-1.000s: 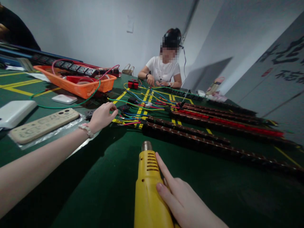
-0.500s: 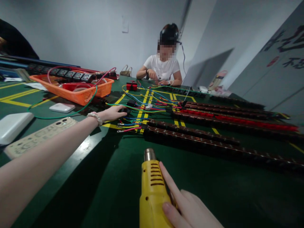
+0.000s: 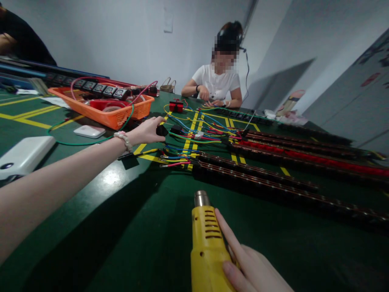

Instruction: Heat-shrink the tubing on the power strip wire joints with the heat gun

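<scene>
My left hand point(image 3: 148, 130) is stretched far out over the green table point(image 3: 146, 227) and grips a small black switch point(image 3: 161, 130), lifted just above the surface. A bead bracelet sits on that wrist. Beside it lies a tangle of coloured wires point(image 3: 194, 138) with more black switches. My right hand point(image 3: 252, 267) at the bottom edge holds a yellow heat gun point(image 3: 208, 243), forefinger laid along its side, metal nozzle pointing away from me toward the long black power strips point(image 3: 273, 182).
An orange basket point(image 3: 103, 109) with socket modules and a red strip stands at the back left. Two white devices point(image 3: 24, 154) point(image 3: 89, 131) lie on the left. A person in a white shirt point(image 3: 217, 87) sits at the far end; another person's dark sleeve point(image 3: 18, 40) shows top left.
My left hand reached forward to the wire tangle, closed on a black switch and lifted it. The view shifted, so the cream phone on the left is out of sight. The heat gun stays held.
</scene>
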`<state>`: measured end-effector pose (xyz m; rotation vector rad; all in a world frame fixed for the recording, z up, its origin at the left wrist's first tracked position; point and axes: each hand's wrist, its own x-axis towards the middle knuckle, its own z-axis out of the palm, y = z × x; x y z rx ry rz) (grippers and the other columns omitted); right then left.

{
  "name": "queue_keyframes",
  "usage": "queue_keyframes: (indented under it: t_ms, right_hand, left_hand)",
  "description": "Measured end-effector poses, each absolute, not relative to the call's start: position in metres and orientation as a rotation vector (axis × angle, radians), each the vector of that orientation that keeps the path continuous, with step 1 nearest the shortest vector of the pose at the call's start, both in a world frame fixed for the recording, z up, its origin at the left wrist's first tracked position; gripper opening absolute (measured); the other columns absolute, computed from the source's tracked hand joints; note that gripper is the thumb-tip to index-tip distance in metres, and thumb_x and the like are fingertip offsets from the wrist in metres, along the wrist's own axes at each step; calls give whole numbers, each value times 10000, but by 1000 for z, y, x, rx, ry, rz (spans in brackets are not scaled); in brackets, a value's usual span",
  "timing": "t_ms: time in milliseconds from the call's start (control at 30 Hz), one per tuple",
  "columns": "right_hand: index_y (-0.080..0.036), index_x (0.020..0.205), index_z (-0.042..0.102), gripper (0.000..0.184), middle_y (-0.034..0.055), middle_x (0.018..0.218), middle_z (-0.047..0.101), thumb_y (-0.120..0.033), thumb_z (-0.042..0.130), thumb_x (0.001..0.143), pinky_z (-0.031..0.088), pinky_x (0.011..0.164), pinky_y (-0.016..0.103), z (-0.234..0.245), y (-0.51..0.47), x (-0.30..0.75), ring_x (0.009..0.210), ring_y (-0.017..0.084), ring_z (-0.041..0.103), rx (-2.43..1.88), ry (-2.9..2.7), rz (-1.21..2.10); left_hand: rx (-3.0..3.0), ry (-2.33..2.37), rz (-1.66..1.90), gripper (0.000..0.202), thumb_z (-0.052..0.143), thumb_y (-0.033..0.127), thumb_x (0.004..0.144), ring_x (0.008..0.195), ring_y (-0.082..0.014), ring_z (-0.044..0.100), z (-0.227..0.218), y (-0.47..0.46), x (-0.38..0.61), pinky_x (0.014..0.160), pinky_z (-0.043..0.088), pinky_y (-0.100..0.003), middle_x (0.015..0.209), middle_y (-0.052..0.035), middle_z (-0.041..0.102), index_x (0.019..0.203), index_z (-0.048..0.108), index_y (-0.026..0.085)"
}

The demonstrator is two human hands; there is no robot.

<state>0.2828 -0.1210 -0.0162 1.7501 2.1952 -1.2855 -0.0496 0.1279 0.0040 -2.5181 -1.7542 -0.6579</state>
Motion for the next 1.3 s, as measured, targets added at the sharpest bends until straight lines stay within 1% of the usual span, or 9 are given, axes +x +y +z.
queue_keyframes:
  t_ms: [133,233,333,467,633,800,900,1100,1300]
  right_hand:
    - [-207,1433,-19,809,73,945,581,-669,197,804,410,828,245,-10,-125,281,769,120,543,1773,2176,-1327]
    - [-233,1433,-15,796,73,1037,555,-685,169,803,403,824,237,-6,-127,277,850,121,542,1850,2130,-1309]
    - [-312,1418,-43,781,52,1104,520,-723,147,781,393,850,264,-1,-129,273,913,125,534,1887,2090,-1283]
    - [-414,1381,-82,727,17,1043,530,-751,91,759,376,865,314,2,-132,270,892,119,535,1921,2083,-1215]
    - [-371,1401,-52,753,43,1017,531,-747,69,760,373,822,297,1,-135,268,861,121,543,1931,2162,-1135]
    - [-331,1411,-52,746,42,972,546,-716,84,786,383,765,266,0,-136,266,784,100,549,1924,2216,-1127]
    - [-346,1410,-33,716,36,971,552,-700,90,800,388,778,269,-2,-136,263,781,100,545,1890,2252,-1092]
    - [-238,1434,51,752,75,1059,546,-664,157,824,386,843,248,-8,-132,245,892,115,530,1805,2397,-1092]
    - [-306,1423,30,753,82,1142,515,-708,136,795,381,880,311,-9,-128,218,997,176,533,1751,2411,-1033]
  left_hand:
    - [-2361,-1733,-869,528,649,384,622,903,-162,485,32,106,-60,840,422,-297,997,-84,479,1081,553,142]
    - [-2213,-1758,-1082,509,662,399,635,914,-153,467,41,78,-65,861,416,-309,1033,-83,459,1050,539,131]
    - [-2300,-1764,-1234,485,650,432,657,893,-147,477,28,43,-63,835,423,-307,954,-58,506,1025,541,135]
    - [-2437,-1928,-1477,557,628,525,650,847,-126,511,-14,-3,-44,758,446,-262,967,-47,529,1059,525,161]
    - [-2588,-1962,-1334,558,615,570,644,913,-134,507,-48,-37,-23,743,452,-238,1061,-59,497,1028,544,171]
    - [-2629,-2076,-1312,547,602,578,653,677,-95,499,-54,-46,-21,593,408,-213,867,-32,562,992,506,159]
    - [-2681,-2060,-1324,563,601,580,656,637,-87,490,-58,-47,-20,562,387,-199,811,-17,562,1006,475,158]
    - [-2756,-1884,-1329,566,613,524,678,850,-132,535,-61,-47,-17,723,436,-242,1020,-65,557,1072,462,147]
    - [-2931,-1778,-1257,508,560,496,739,952,-139,530,-57,-48,-28,821,441,-257,1095,-65,529,1130,517,175]
